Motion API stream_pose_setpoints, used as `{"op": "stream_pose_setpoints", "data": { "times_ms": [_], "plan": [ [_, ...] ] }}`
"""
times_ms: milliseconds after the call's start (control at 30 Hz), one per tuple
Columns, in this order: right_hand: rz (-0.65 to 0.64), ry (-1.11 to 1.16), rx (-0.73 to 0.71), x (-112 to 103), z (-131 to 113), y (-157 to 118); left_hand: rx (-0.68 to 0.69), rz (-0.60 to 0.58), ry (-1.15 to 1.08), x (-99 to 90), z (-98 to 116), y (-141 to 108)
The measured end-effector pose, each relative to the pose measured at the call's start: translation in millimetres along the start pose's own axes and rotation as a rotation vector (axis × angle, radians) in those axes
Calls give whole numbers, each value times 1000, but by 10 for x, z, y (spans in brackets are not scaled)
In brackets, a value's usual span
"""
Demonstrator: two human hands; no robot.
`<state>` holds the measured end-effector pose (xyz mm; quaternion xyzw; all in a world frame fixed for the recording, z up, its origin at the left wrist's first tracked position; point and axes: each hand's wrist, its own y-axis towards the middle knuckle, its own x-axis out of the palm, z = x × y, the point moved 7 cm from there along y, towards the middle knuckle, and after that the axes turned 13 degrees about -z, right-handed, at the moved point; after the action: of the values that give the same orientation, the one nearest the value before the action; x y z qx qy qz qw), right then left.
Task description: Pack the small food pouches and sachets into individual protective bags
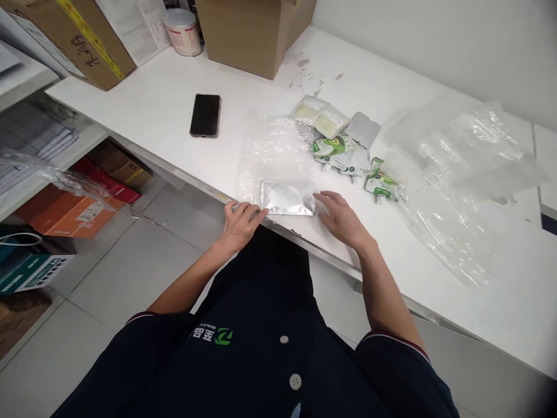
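Note:
A silver foil pouch lies flat on clear bubble wrap near the table's front edge. My left hand rests at the pouch's left end, fingers loosely spread over the wrap and the table edge. On the other side, my right hand is open, with bent fingertips at or close to the pouch's right end. Whether they touch it I cannot tell. Beyond the pouch sit green-and-white spouted pouches, flat packets with pale contents and a grey packet. Another spouted pouch lies to their right.
Clear plastic sheeting spreads across the right of the white table. A black phone lies to the left. Cardboard boxes and a lidded tin stand at the back. Shelves with boxes are at the left.

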<state>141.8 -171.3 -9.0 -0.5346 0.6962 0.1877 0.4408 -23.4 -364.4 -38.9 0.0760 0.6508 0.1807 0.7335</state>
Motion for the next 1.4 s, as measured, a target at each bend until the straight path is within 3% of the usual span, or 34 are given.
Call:
{"op": "stream_pose_setpoints", "data": {
  "times_ms": [100, 167, 267, 400, 567, 733, 833, 967, 1067, 1167, 1300, 1400],
  "plan": [
    [-115, -145, -82, 133, -42, -9, 41, 27, -14, -96, -15, 15],
    [-126, -142, -145, 196, -80, 24, 43, 46, -39, -194, -27, 24],
    [2, -40, -241, 213, -147, 101, 41, 63, -81, -359, -37, 39],
    [191, 49, -239, 208, -164, 199, 35, 25, -154, -500, -76, 98],
    [167, 56, -342, 183, -236, 255, 2, 6, -185, -580, -162, 196],
    [105, 137, -335, 48, -275, 279, -19, -37, -176, -635, -268, 381],
    [103, 206, -221, -51, -241, 409, -59, -79, -166, -624, -428, 710],
    [131, 292, 69, -116, -16, 700, -149, -144, -111, -456, -640, 1320],
    [92, 310, 207, -75, 145, 869, -135, -80, -44, -383, -627, 1571],
    [86, 224, 306, -62, 243, 904, -16, -132, -18, -307, -478, 1502],
    [78, 60, 442, -70, 215, 809, 149, -496, -8, -77, -318, 1199],
    [205, -134, 516, -157, 82, 710, 155, -666, 8, 75, -324, 1135]
  ]
}}
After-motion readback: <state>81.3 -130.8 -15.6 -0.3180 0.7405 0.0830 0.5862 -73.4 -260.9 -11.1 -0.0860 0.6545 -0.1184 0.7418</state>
